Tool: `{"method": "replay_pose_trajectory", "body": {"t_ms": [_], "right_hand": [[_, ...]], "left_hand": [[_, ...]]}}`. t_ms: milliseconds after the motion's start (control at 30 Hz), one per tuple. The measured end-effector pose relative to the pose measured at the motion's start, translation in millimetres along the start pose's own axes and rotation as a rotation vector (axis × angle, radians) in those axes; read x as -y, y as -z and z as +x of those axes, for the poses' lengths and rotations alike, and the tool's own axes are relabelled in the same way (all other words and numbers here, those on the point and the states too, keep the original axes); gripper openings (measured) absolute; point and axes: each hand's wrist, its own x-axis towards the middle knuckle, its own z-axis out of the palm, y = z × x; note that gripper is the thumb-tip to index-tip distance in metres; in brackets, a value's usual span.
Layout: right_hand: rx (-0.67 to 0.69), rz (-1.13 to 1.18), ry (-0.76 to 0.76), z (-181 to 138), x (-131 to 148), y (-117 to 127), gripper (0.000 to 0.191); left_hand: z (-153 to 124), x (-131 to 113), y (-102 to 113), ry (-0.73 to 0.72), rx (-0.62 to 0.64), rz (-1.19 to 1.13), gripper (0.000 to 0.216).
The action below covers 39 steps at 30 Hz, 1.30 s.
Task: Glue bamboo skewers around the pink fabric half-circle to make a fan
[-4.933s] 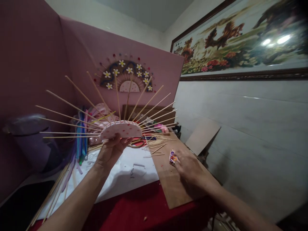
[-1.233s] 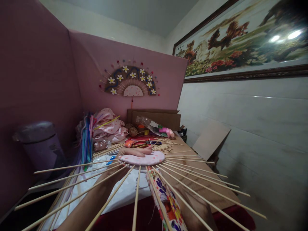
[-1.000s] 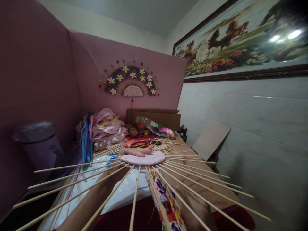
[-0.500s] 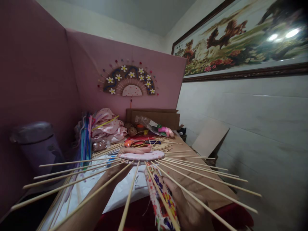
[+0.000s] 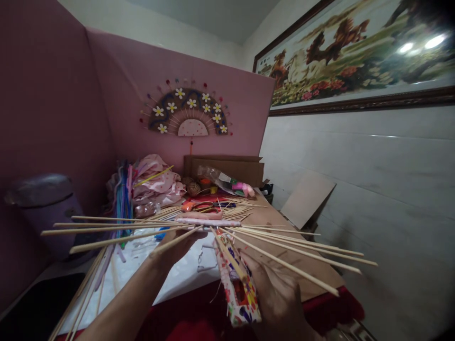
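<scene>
Many pale sticks (image 5: 81,230) radiate from a thin pinkish half-disc (image 5: 229,223), nearly edge-on from my end. I have the left hand (image 5: 182,241) gripping it; it sits above and left of the right hand (image 5: 275,293), clasped round a flower-patterned tool (image 5: 232,284).

No legible lettering, numbers or signs.
</scene>
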Motion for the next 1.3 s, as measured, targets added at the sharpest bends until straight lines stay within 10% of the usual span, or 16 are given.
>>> {"method": "replay_pose_trajectory", "body": {"t_ms": [1300], "right_hand": [[-0.064, -0.007, 0.015, -2, 1, 0, 0.038]], "left_hand": [[2, -3, 1, -0.016, -0.086, -0.023, 0.027]]}}
